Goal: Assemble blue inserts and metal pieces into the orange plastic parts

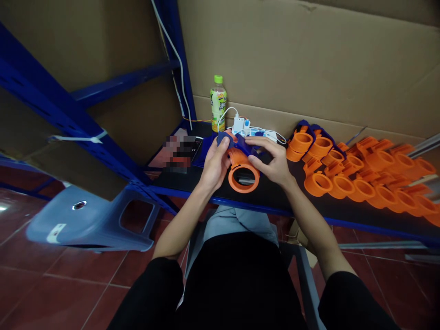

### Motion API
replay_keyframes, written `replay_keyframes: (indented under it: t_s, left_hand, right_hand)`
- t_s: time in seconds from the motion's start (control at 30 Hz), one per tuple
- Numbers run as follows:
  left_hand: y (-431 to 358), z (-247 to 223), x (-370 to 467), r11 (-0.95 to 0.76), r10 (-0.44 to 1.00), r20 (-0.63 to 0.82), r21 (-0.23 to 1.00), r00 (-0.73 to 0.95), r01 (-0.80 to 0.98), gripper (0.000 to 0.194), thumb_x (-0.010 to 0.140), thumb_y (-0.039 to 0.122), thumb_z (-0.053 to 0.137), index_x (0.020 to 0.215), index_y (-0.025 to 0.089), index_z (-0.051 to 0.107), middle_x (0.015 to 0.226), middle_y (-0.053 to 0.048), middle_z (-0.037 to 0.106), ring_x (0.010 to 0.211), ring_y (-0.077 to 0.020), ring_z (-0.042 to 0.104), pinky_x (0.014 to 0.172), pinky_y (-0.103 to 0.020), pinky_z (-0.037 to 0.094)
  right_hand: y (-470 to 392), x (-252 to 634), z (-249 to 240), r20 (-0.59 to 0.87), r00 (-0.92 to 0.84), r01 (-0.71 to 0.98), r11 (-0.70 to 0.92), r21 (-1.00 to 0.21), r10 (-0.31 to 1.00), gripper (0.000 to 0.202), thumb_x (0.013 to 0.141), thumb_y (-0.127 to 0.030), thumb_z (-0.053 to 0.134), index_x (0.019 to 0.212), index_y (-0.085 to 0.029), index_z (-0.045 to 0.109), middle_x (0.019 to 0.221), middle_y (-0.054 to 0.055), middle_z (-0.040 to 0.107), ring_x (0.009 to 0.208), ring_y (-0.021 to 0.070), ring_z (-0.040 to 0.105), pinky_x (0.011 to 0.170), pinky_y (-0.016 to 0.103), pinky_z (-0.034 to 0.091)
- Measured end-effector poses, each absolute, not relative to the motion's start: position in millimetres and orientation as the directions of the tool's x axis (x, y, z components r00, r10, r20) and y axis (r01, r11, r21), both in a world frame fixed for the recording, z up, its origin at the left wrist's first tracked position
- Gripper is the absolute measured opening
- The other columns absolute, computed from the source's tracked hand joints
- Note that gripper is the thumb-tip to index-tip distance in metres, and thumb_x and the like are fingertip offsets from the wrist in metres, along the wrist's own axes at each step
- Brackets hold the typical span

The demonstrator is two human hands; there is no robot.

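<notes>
An orange ring-shaped part (244,178) with dark blue pieces at its top is held above the front edge of the black worktop. My left hand (215,167) grips it from the left, thumb pressed on a dark blue piece (225,138). On the other side, my right hand (271,160) has its fingers curved over a blue piece (244,145), with thumb and forefinger apart; whether they grip it is unclear. The ring's round opening faces me.
Many-part rows of orange ring parts (364,190) stand on the worktop (275,197) at right. Behind are a green-capped bottle (218,104) and white chargers (239,124). A phone (194,145) lies left. Blue shelf posts (68,105) and a plastic stool (92,215) are at left.
</notes>
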State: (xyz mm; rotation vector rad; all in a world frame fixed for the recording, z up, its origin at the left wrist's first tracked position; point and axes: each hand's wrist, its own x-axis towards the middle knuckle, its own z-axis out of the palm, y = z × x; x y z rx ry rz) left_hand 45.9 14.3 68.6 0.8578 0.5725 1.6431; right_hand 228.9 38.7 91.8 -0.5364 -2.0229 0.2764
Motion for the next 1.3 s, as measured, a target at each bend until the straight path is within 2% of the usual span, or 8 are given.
replay_keyframes:
  t_s: [0.1, 0.3, 0.57, 0.73, 0.87, 1.0, 1.17, 1.3]
  left_hand:
    - [16.1, 67.2, 43.8, -0.241, 0.967, 0.236, 0.743, -0.093, -0.624, 0.044, 0.087, 0.049, 0.079, 0.122, 0.022, 0.071, 0.127, -0.007, 0.075, 0.129, -0.0276, 0.067, 0.107, -0.039, 0.055]
    - [18.1, 64.8, 39.7, -0.279, 0.953, 0.293, 0.744, -0.078, -0.608, 0.051, 0.081, 0.051, 0.086, 0.120, 0.022, 0.070, 0.123, -0.007, 0.075, 0.118, -0.0254, 0.072, 0.100, -0.037, 0.058]
    - [20.4, 62.3, 39.2, -0.301, 0.943, 0.326, 0.757, -0.064, -0.580, 0.049, 0.080, 0.050, 0.088, 0.116, 0.023, 0.069, 0.121, -0.007, 0.074, 0.112, -0.0237, 0.073, 0.095, -0.035, 0.059]
    - [19.7, 62.1, 37.3, -0.311, 0.939, 0.339, 0.776, -0.053, -0.549, 0.050, 0.081, 0.051, 0.087, 0.118, 0.024, 0.068, 0.124, -0.007, 0.073, 0.117, -0.0257, 0.072, 0.101, -0.040, 0.058]
    - [16.2, 64.1, 35.4, -0.342, 0.923, 0.384, 0.771, -0.036, -0.538, 0.053, 0.080, 0.049, 0.088, 0.123, 0.026, 0.067, 0.128, -0.007, 0.071, 0.127, -0.0279, 0.067, 0.106, -0.042, 0.056]
    - [14.7, 64.3, 33.6, -0.396, 0.894, 0.448, 0.764, -0.022, -0.509, 0.057, 0.079, 0.048, 0.089, 0.128, 0.029, 0.066, 0.142, -0.007, 0.065, 0.139, -0.0295, 0.059, 0.114, -0.044, 0.051]
    - [14.8, 61.3, 33.8, -0.454, 0.864, 0.504, 0.762, -0.017, -0.461, 0.066, 0.076, 0.040, 0.093, 0.135, 0.033, 0.064, 0.144, -0.006, 0.063, 0.140, -0.0307, 0.058, 0.120, -0.047, 0.045]
    - [12.7, 58.6, 37.7, -0.515, 0.832, 0.554, 0.748, -0.033, -0.418, 0.074, 0.070, 0.039, 0.096, 0.137, 0.033, 0.064, 0.153, -0.006, 0.058, 0.148, -0.0345, 0.051, 0.125, -0.050, 0.041]
  right_hand:
    - [35.9, 227.5, 92.2, 0.772, -0.406, 0.272, 0.871, -0.409, 0.489, 0.029, 0.095, -0.037, 0.071, 0.122, -0.026, 0.075, 0.126, 0.007, 0.077, 0.124, 0.0237, 0.071, 0.108, 0.044, 0.057]
    - [31.3, 226.6, 91.5, 0.738, -0.388, 0.298, 0.833, -0.466, 0.552, 0.031, 0.097, -0.042, 0.068, 0.121, -0.025, 0.075, 0.128, 0.007, 0.076, 0.125, 0.0242, 0.070, 0.091, 0.039, 0.062]
    - [29.0, 226.4, 95.8, 0.736, -0.391, 0.303, 0.832, -0.464, 0.553, 0.030, 0.095, -0.041, 0.070, 0.121, -0.026, 0.076, 0.127, 0.006, 0.076, 0.124, 0.0247, 0.070, 0.091, 0.041, 0.061]
    - [28.4, 227.8, 97.7, 0.714, -0.399, 0.276, 0.818, -0.505, 0.575, 0.029, 0.094, -0.038, 0.071, 0.120, -0.025, 0.076, 0.126, 0.006, 0.076, 0.123, 0.0243, 0.069, 0.085, 0.037, 0.060]
    - [27.7, 230.6, 98.7, 0.660, -0.418, 0.278, 0.780, -0.561, 0.624, 0.031, 0.093, -0.041, 0.071, 0.120, -0.025, 0.075, 0.127, 0.006, 0.075, 0.123, 0.0250, 0.068, 0.088, 0.038, 0.060]
    - [25.9, 233.1, 100.8, 0.671, -0.417, 0.207, 0.782, -0.587, 0.614, 0.031, 0.092, -0.039, 0.075, 0.120, -0.026, 0.074, 0.130, 0.006, 0.073, 0.127, 0.0250, 0.065, 0.093, 0.038, 0.058]
    - [32.5, 235.9, 100.5, 0.545, -0.468, 0.098, 0.653, -0.751, 0.696, 0.040, 0.083, -0.047, 0.085, 0.116, -0.026, 0.074, 0.132, 0.007, 0.069, 0.126, 0.0253, 0.064, 0.093, 0.037, 0.058]
    - [41.6, 229.9, 91.9, 0.478, -0.378, -0.043, 0.501, -0.864, 0.793, 0.043, 0.076, -0.055, 0.089, 0.101, -0.025, 0.072, 0.115, 0.004, 0.071, 0.112, 0.0208, 0.066, 0.098, 0.035, 0.057]
